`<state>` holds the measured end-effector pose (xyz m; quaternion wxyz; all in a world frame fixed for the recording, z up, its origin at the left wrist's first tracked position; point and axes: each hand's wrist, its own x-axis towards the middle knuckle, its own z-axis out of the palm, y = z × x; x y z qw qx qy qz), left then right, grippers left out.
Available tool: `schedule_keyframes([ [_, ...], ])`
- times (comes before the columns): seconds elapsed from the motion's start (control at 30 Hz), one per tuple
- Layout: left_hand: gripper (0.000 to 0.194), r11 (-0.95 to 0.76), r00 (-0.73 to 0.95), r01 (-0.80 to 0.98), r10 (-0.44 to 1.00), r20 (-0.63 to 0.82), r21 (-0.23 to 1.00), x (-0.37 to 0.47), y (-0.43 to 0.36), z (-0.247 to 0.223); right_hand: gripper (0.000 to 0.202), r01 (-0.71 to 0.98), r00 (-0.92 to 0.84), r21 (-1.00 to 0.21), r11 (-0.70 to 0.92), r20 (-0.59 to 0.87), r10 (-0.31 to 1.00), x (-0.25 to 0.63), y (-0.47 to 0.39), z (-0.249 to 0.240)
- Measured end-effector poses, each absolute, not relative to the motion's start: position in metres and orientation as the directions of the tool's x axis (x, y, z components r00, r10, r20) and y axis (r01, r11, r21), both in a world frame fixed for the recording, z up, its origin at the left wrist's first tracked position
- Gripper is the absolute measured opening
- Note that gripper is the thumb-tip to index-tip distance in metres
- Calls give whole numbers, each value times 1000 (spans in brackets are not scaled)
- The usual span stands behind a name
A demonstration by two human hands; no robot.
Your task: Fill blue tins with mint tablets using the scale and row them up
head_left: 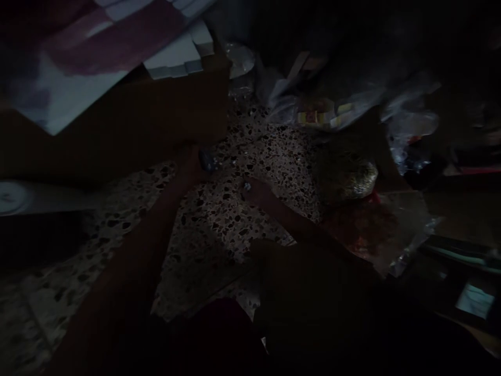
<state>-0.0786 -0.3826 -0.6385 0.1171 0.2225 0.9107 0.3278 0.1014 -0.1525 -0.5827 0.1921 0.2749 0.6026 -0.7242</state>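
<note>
The scene is very dark. My left hand (190,163) is low over the speckled floor (242,224), beside a cardboard box, its fingers closed round a small dark rounded object (207,161). Small pale bits (219,163) lie on the floor near that object. To the right, my right hand (256,192) is closed, with small whitish pieces (247,186) showing at its fingertips. The two hands are apart.
A brown box (176,112) with a patterned cloth (117,42) over it stands at the upper left. Clear plastic bags (285,107) lie at the back. Filled bags (360,224) sit to the right. A white cylinder (39,197) is at the left edge.
</note>
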Motion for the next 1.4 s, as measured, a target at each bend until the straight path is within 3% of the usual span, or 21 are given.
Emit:
schedule_keyframes([
  [0.17, 99, 579, -955, 154, 294, -29, 800, -28, -396, -623, 37, 454, -818, -736, -502, -568, 92, 44, -169, -569],
  [0.23, 99, 569, -958, 161, 286, -11, 806, -4, -391, -619, 36, 354, -866, -704, -616, -496, 69, 25, -187, -562],
  [0.3, 95, 588, -959, 170, 282, -3, 791, 17, -382, -615, 36, 276, -913, -739, -615, -401, 71, 16, -206, -556],
  [0.43, 70, 671, -971, 148, 238, -22, 727, 39, -360, -606, 37, 214, -952, -910, -355, -276, 131, 22, -227, -553],
  [0.53, 59, 720, -971, 116, 226, -74, 684, 43, -351, -601, 31, 172, -972, -962, -214, -201, 124, 33, -226, -551],
  [0.63, 53, 730, -964, 116, 247, -102, 673, 43, -349, -600, 24, 152, -982, -973, -175, -168, 80, 41, -221, -546],
  [0.8, 50, 729, -964, 183, 266, -25, 660, 40, -353, -602, 21, 181, -980, -966, -187, -193, 51, 47, -217, -545],
  [0.97, 44, 729, -975, 157, 222, -13, 666, 39, -359, -601, 20, 52, -998, -973, -223, -58, 17, 51, -218, -560],
  [1.2, 22, 687, -988, 121, 154, 19, 716, 47, -376, -613, 24, -50, -989, -998, 31, 45, -140, 68, -238, -569],
  [1.27, 25, 690, -991, 116, 126, 38, 714, 48, -381, -616, 27, -110, -981, -989, 99, 93, -168, 75, -230, -572],
  [1.33, 35, 698, -992, 116, 111, 53, 707, 49, -390, -619, 26, -65, -997, -950, 306, 50, -58, 80, -198, -573],
  [1.4, 45, 706, -995, 96, 84, 52, 702, 51, -402, -622, 25, 159, -978, -795, 586, -46, 203, 86, -142, -570],
])
